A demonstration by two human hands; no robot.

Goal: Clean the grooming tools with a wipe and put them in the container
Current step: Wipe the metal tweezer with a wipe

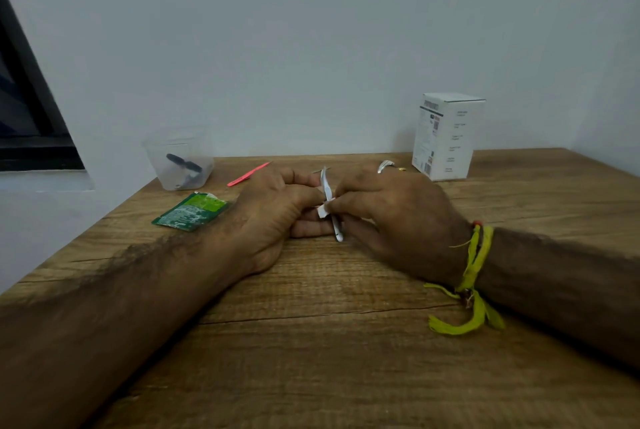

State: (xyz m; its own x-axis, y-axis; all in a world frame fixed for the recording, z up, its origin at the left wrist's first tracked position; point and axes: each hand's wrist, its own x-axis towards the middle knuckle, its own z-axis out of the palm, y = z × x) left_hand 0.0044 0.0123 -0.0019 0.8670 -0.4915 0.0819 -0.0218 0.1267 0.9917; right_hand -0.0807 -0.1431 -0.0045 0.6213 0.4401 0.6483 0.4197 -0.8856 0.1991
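Forearms on table (311, 342); clear container (180, 165) with seemingly dark tool (183, 163).

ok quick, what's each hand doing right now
left hand: holds the metal tool
right hand: pinches the wipe on the tool

Both hands (277, 207) (388, 217) grip silver tool (329, 200); right pinches wipe (323, 210).

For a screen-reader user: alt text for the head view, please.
Over a wooden table, the left hand holds a slim metal tool while the right hand pinches a white wipe around it. A clear container stands far left.
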